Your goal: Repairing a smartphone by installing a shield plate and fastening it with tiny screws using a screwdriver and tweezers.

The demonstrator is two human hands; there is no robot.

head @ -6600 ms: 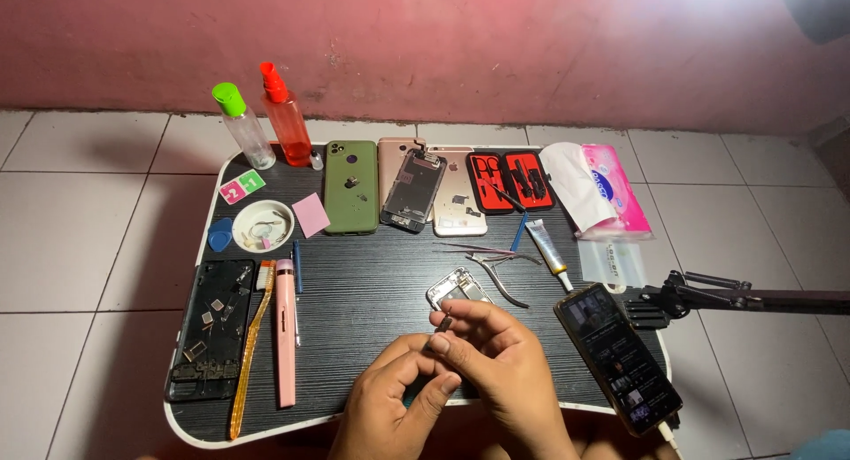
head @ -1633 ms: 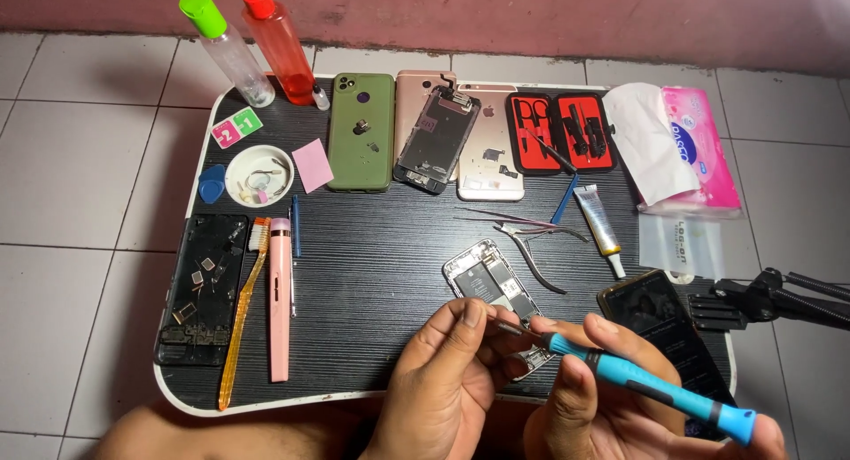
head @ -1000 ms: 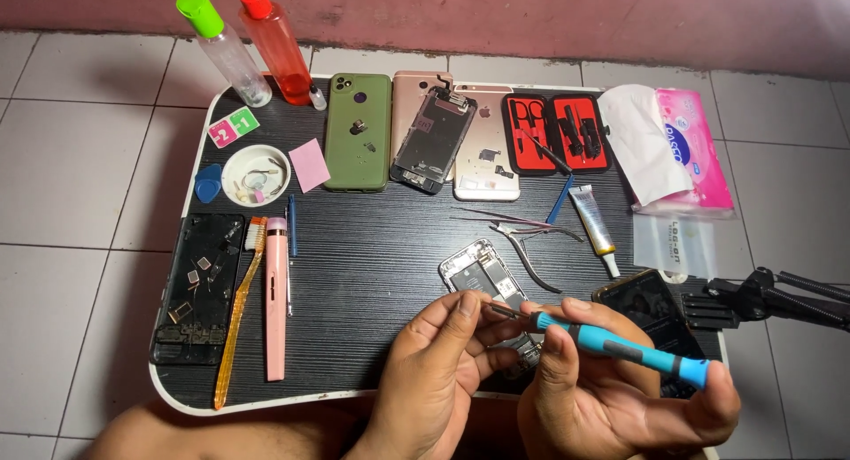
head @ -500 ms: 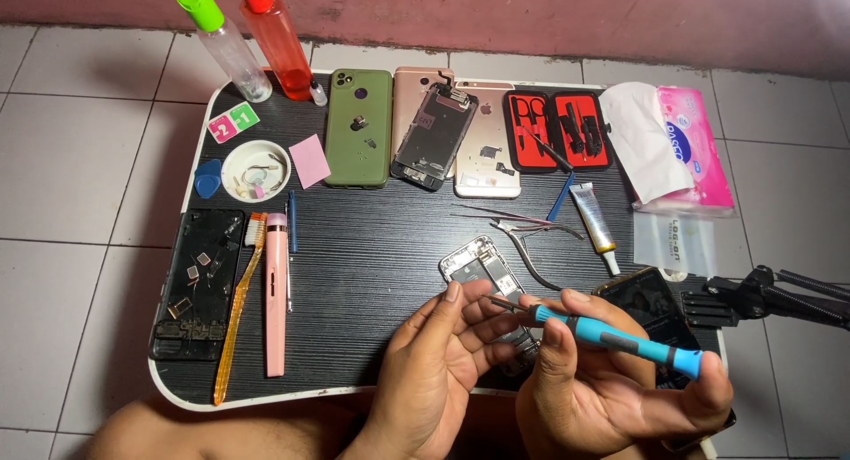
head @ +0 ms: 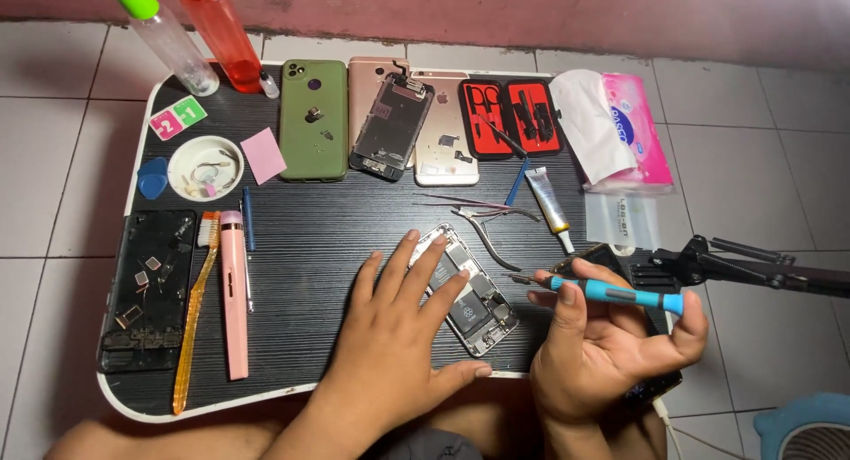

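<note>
Pinning opened phone flat under left hand; right hand grasps blue screwdriver (tip just beside chassis) — slipping could gouge board

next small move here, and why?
Probably bring the blue screwdriver tip down and left onto the opened phone. The left hand lies flat on the phone, pinning it to the black table, while the right hand holds the driver just off the phone's right edge, tip pointing at it but not touching. Which screw it would meet is too small to tell.
</note>
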